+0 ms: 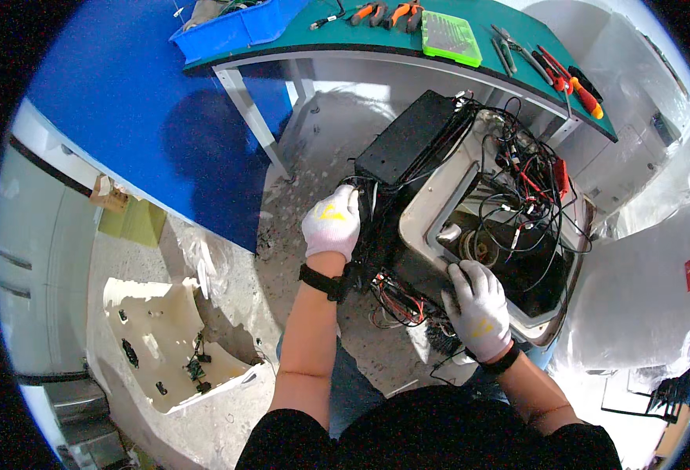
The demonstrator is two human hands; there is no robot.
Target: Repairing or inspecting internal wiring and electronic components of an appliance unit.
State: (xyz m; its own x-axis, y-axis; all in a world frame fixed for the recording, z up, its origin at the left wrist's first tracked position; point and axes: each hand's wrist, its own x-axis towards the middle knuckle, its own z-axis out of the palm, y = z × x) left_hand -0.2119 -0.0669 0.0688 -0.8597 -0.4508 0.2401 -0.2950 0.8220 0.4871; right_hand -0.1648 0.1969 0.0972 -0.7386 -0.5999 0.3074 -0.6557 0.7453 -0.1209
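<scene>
My left hand, in a white glove, is closed at the near end of a long black box. Its fingertips meet black cables there, and what they hold is hidden. My right hand, gloved too, lies on the near rim of a beige machine housing, its fingers stretched over the edge and holding nothing. Inside the housing's dark opening sits a round, coiled-looking part. A tangle of black and red cables spreads over its far side. Red and white wires hang between my hands.
A green-topped workbench ahead bears pliers, a bright green bit case, a screwdriver and a blue bin. A cream plastic cover lies on the floor at left. Plastic-wrapped units stand at right.
</scene>
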